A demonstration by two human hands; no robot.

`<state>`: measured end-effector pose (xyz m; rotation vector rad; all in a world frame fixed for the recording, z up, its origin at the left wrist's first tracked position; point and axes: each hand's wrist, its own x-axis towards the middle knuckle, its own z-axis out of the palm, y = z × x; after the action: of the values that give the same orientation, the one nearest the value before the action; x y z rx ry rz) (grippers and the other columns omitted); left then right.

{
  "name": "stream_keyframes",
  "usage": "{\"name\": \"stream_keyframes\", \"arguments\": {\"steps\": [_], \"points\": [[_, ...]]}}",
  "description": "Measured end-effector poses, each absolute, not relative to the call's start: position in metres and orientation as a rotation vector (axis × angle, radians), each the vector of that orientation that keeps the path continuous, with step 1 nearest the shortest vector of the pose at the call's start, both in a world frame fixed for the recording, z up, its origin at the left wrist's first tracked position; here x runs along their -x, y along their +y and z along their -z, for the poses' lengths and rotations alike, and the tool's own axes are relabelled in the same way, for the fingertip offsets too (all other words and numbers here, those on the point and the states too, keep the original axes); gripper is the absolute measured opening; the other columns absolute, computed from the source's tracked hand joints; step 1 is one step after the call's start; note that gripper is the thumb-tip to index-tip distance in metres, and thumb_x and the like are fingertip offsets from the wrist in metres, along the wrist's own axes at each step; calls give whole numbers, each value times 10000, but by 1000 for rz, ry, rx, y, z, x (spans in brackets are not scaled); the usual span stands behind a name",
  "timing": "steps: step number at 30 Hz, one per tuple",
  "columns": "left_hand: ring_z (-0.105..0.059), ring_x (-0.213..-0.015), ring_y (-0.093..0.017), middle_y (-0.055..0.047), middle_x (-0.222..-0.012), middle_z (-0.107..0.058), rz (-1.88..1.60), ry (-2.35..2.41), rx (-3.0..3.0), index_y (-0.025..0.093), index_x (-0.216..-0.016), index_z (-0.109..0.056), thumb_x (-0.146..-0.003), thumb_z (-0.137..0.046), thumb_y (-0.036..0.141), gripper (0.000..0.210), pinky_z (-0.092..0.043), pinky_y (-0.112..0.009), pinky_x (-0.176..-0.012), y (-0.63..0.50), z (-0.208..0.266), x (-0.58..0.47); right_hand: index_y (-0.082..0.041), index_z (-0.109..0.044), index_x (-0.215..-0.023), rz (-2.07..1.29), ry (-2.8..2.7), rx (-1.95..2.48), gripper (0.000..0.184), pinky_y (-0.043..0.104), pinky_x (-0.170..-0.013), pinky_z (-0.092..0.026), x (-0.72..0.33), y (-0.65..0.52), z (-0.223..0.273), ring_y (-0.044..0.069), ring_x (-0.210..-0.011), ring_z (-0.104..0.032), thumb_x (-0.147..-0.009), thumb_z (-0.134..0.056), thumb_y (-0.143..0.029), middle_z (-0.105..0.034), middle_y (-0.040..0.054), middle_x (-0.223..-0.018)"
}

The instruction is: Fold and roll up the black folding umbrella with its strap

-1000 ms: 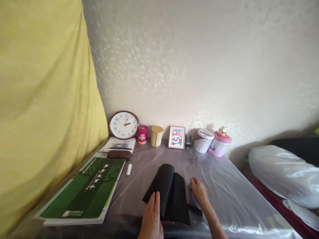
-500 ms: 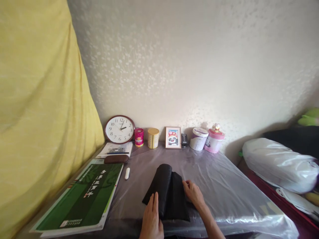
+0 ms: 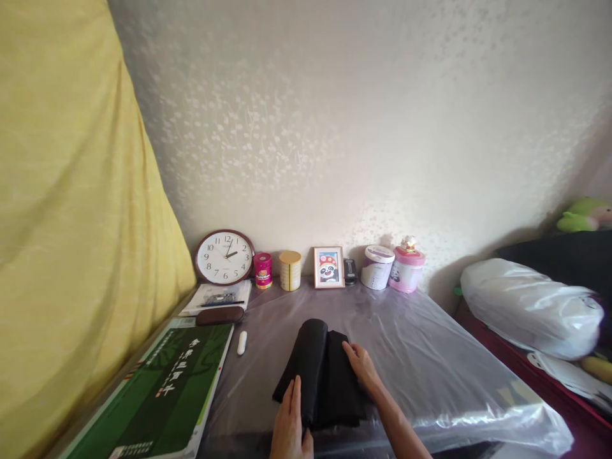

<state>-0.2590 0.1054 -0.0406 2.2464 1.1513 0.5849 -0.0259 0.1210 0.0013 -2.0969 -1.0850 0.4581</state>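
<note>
A folded black cloth (image 3: 335, 389) lies near the table's front edge; whether it is fabric or thin plastic I cannot tell. Its left part bulges up in a rounded, roll-like fold, while the right part lies flatter. My left hand (image 3: 289, 421) rests along the left side of that fold, fingers straight and together, the thumb by its near end. At the upper right edge, my right hand (image 3: 362, 366) pinches the cloth between thumb and fingers. The underside of the cloth is hidden.
A green book (image 3: 162, 389), a brown case (image 3: 220, 315) and a small white object (image 3: 241, 343) lie to the left. Along the wall stand a clock (image 3: 224, 257), tins, a picture frame (image 3: 329, 268) and lidded tubs. A white plastic bag (image 3: 530, 306) sits beyond the table's right side.
The view has shifted slightly. My right hand has moved a little left with the cloth's right edge, and the flatter part sits closer to the rounded fold. My left hand stays on the fold.
</note>
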Motion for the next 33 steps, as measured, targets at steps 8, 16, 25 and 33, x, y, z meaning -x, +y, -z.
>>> {"name": "stream_keyframes", "arguments": {"steps": [8,16,25,33], "points": [[-250,-1338,-208,-156,-1469,-209,-504,1235,-2293,20,-1388,-105,-567,-416,-4,878,-238,-260,-1076,103,38,255,-222,-473,-521,-304,-1134,2067,314,265,-574,-342,21,115,3,165,-574,-526,-781,-399,-381,-560,19,-552],[-266,-1329,-239,-150,-1478,-185,-371,1295,-2282,43,-1393,-66,-531,-447,14,943,-252,-289,-1065,103,34,252,-186,-555,-564,-357,-1096,1739,407,246,-520,-353,51,140,-33,157,-555,-510,-748,-417,-522,-540,0,-538],[-259,-1334,-243,-169,-1477,-173,-292,1315,-2286,14,-1386,-86,-520,-461,31,944,-238,-292,-1081,105,27,252,-126,-604,-886,-570,-1011,1788,337,241,-471,-425,92,174,-43,188,-601,-627,-783,-451,-408,-666,62,-697],[-285,-1323,-250,-185,-1441,-269,-330,1298,-2284,13,-1336,-288,-565,-479,82,797,-237,-306,-1087,106,29,257,-117,-481,-1069,-705,-1097,1864,304,215,-357,-410,113,187,-35,126,-355,-549,-838,-420,-306,-634,1,-567]]}}
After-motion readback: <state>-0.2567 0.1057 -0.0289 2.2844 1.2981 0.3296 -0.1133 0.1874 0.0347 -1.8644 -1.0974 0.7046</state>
